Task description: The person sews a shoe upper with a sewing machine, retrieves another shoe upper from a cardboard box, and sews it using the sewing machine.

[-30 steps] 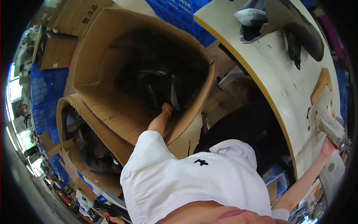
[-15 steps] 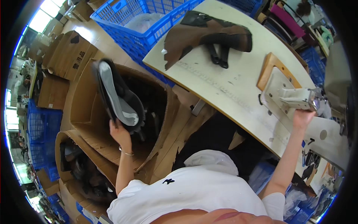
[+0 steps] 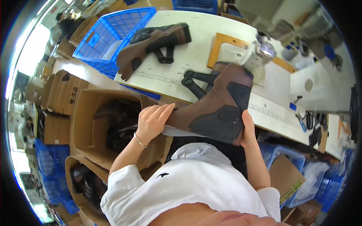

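Observation:
Both of my hands hold a brown and black boot upper (image 3: 215,107) across the table's near edge. My left hand (image 3: 151,123) is closed on its front end, with a pale lining edge showing beneath. My right hand (image 3: 247,130) grips the dark lower side near the heel, the thumb pressed against it. Two black buckle straps stick out from the far side of this upper. Farther left on the white table (image 3: 166,81) lies another brown and black boot upper (image 3: 156,47) with similar straps.
A sewing machine head (image 3: 260,52) with a wooden surround (image 3: 215,52) stands beyond the held upper. The blue crate (image 3: 102,37) is at the table's left end. At my left are a large cardboard box (image 3: 85,128) and a smaller box (image 3: 77,188), both containing dark pieces.
My left hand has brought the boot upper from over the cardboard box to the table's edge. My right hand has left the machine and taken hold of the upper. The view has turned right.

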A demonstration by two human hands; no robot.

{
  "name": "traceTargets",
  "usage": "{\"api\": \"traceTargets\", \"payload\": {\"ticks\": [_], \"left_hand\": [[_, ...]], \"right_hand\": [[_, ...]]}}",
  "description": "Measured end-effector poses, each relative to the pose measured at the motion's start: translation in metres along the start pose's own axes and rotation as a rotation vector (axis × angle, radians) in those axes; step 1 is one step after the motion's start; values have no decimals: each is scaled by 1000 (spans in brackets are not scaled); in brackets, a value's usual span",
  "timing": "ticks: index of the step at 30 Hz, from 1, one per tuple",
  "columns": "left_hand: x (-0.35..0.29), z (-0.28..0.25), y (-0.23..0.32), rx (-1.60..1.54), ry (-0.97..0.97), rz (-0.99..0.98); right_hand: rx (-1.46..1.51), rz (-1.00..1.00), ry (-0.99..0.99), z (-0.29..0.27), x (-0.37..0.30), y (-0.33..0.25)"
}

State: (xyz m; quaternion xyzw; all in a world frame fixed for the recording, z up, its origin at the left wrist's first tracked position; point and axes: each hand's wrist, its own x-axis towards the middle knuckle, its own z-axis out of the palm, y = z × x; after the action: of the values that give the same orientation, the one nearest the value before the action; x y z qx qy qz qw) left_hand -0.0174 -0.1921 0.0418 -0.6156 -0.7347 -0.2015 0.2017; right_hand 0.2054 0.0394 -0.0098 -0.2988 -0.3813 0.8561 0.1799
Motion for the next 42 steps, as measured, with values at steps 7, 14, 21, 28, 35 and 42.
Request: {"api": "traceTargets", "payload": {"ticks": [7,14,21,28,35,42], "left_hand": [[50,13,13,13,55,272],[48,6,24,56,4,299],[72,19,54,126,132,222],[87,60,60,-7,-119,193],[154,71,76,-138,-174,249],[192,60,77,-758,-655,113]], "right_hand": [[116,-141,83,-13,-29,1],[144,-255,39,-38,-56,19],[-766,-937,-84,-90,-49,-86],[-568,-710,327,-108,4,-76],[-171,-192,-51,-93,-38,-72],[-630,-341,207,-79,-40,-78]]}}
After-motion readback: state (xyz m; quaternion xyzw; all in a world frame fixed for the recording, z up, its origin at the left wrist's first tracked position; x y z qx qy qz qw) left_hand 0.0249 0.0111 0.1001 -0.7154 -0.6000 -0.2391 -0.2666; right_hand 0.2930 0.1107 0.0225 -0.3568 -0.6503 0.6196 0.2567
